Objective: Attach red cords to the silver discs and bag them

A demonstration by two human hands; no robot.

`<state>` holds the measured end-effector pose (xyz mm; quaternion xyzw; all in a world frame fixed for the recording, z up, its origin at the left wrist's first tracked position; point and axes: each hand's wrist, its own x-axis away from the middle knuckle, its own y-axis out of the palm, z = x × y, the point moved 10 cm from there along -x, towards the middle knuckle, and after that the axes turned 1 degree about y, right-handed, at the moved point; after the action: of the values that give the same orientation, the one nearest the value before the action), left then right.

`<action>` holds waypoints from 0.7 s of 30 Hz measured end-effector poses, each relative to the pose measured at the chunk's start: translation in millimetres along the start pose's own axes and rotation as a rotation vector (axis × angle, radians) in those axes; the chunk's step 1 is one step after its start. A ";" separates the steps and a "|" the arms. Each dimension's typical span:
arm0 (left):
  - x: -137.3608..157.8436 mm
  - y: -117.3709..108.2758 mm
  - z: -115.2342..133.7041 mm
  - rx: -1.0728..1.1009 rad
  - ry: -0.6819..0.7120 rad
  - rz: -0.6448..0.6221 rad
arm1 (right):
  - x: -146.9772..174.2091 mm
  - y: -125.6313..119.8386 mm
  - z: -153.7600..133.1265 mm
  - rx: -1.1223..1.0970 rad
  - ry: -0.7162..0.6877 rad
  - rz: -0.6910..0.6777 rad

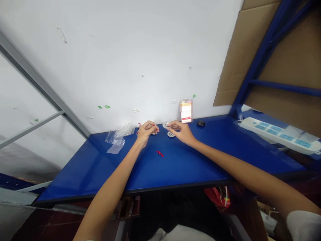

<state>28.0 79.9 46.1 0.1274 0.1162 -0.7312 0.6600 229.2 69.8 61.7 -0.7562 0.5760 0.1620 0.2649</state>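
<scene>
My left hand [147, 131] is closed in a pinch above the back of the blue table. A bit of red shows at its fingertips, too small to make out. Part of a pale round piece peeks out just below those fingers. On the right, my right hand [182, 131] pinches the edge of a round silver-white disc [166, 125]. Beneath its fingers a second round disc [171, 134] lies on the table. A short red cord [159, 153] rests in front, between my forearms. Behind my left hand another red loop [139, 124] shows in part.
Clear plastic bags [120, 135] lie to the left. A phone with a lit screen [186, 111] leans on the wall, beside a small black object [201, 124]. A white power strip [278, 134] sits at the right. The blue table [200, 167] meets the white wall.
</scene>
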 end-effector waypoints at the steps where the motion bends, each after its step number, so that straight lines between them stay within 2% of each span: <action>1: -1.0 -3.1 1.9 -0.032 0.010 0.020 | -0.2 1.7 1.0 -0.022 0.009 -0.017; 5: -2.1 -3.8 18.5 -0.170 0.106 0.037 | -0.8 9.3 10.9 -0.077 0.067 -0.071; 10: 5.3 15.4 39.9 -0.463 0.305 -0.036 | -0.8 20.2 40.6 -0.172 0.215 -0.125; 12: 8.6 24.0 40.4 -0.601 0.352 -0.068 | 0.0 21.8 50.0 -0.209 0.259 -0.119; 16: 10.9 32.5 31.8 -0.784 0.363 -0.109 | 1.3 24.1 56.5 -0.260 0.299 -0.103; 21: 13.4 36.6 28.9 -0.914 0.389 -0.108 | 2.4 31.3 52.3 -0.297 0.306 -0.137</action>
<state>62.1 53.9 68.7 -0.0468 0.5522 -0.6012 0.5757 203.1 92.6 11.5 -0.8400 0.5266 0.1099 0.0704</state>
